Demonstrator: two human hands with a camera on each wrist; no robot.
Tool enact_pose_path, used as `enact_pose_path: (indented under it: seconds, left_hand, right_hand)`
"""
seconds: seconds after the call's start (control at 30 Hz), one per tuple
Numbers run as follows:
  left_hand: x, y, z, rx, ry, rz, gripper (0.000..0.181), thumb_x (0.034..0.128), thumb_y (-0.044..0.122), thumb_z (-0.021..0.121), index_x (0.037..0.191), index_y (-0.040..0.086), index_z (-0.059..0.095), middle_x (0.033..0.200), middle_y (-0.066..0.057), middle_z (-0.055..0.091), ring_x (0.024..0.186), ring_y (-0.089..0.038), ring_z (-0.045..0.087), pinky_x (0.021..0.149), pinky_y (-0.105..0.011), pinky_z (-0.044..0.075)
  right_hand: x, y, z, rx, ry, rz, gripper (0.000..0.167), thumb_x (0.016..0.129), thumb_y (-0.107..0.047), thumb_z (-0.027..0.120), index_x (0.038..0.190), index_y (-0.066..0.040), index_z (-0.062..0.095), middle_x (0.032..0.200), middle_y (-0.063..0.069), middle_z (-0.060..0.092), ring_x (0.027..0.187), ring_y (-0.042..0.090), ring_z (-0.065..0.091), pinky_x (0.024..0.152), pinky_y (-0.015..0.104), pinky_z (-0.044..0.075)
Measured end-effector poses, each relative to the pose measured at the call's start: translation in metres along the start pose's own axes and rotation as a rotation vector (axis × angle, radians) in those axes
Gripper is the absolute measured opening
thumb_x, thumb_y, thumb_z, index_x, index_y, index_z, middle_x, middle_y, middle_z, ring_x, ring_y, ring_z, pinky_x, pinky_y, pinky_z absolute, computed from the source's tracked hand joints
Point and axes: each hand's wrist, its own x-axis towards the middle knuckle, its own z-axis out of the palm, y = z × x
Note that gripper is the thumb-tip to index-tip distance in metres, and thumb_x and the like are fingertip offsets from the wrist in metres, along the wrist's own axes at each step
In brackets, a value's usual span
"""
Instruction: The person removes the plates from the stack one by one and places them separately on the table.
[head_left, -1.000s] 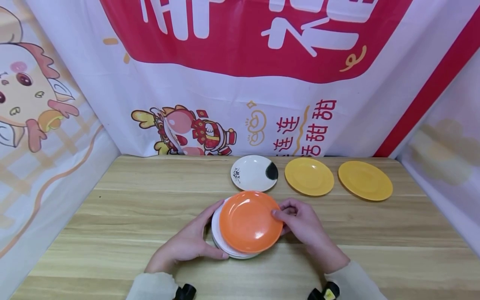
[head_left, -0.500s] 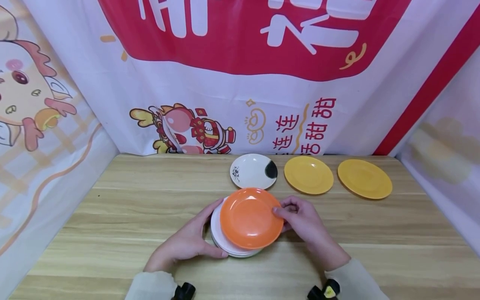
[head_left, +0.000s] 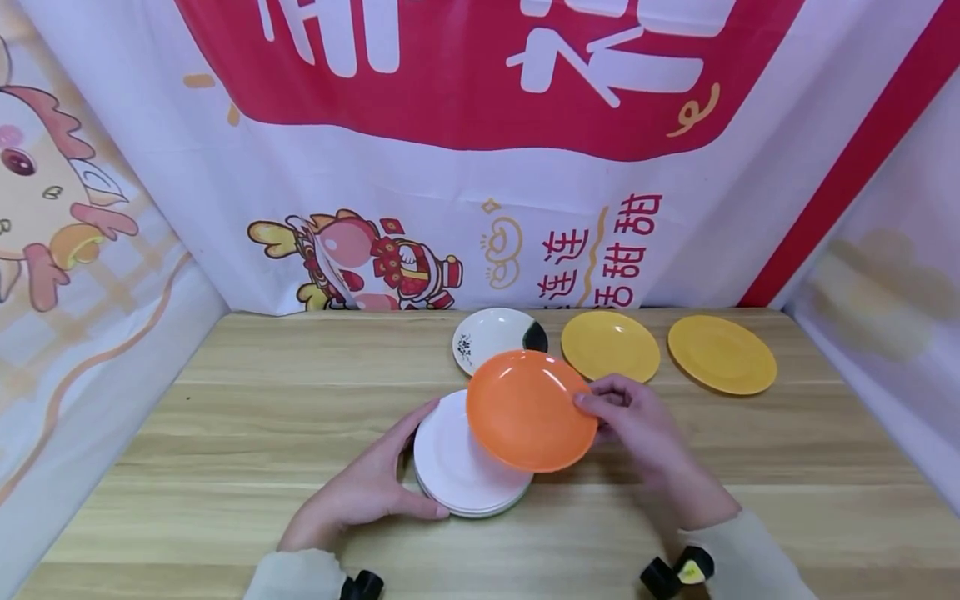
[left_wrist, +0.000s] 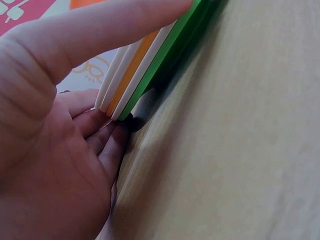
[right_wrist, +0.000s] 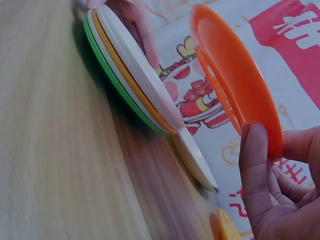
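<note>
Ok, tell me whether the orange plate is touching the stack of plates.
Apart. The right wrist view shows it: the printed backdrop is visible in the gap between the orange plate and the stack of plates.

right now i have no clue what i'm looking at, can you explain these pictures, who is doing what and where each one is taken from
There is no machine arm here: a person works with two bare hands. The wide picture comes from a camera on the head, looking forward and down. The other two come from cameras on the left and right wrists, so they look tilted.

Along the back of the wood-grain table lie a round white plate with a dark patch, a round yellow plate and a second round yellow plate. Nearer is a stack of round plates, white on top and green at the bottom; the left hand grips its edge. The right hand holds a glossy round orange plate above the table.
</note>
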Motion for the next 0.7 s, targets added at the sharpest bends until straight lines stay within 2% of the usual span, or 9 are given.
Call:
enact_pose_path:
  seconds: [0.23, 0.47, 0.7]
  left_hand:
    - [0.001, 0.0, -0.001, 0.02, 0.01, -0.02, 0.129, 0.0648, 0.024, 0.106, 0.169, 0.032, 0.031, 0.175, 0.002, 0.035, 0.164, -0.03, 0.025, 0.135, -0.067, 0.009]
    - [0.0, -0.002, -0.003, 0.045, 0.02, -0.003, 0.131, 0.0634, 0.025, 0.106, 0.17, 0.029, 0.029, 0.175, 0.001, 0.034, 0.164, -0.03, 0.026, 0.135, -0.066, 0.011]
    - [0.001, -0.003, -0.001, 0.065, 0.021, 0.024, 0.132, 0.0625, 0.028, 0.106, 0.17, 0.029, 0.03, 0.174, 0.002, 0.037, 0.163, -0.028, 0.029, 0.135, -0.062, 0.014]
  right_hand:
    - [-0.002, 0.003, -0.031, 0.031, 0.008, -0.006, 0.042, 0.105, -0.03, 0.072, 0.133, -0.003, 0.058, 0.107, 0.0, 0.069, 0.09, 0.014, 0.07, 0.082, 0.025, 0.065]
    - [-0.005, 0.011, -0.051, 0.073, 0.035, 0.029, 0.03, 0.104, -0.032, 0.074, 0.123, -0.011, 0.063, 0.098, -0.009, 0.071, 0.087, 0.01, 0.069, 0.078, 0.024, 0.064]
    - [-0.009, 0.023, -0.068, 0.105, 0.051, 0.052, 0.02, 0.103, -0.029, 0.075, 0.116, -0.016, 0.067, 0.093, -0.012, 0.074, 0.083, 0.008, 0.071, 0.075, 0.023, 0.064]
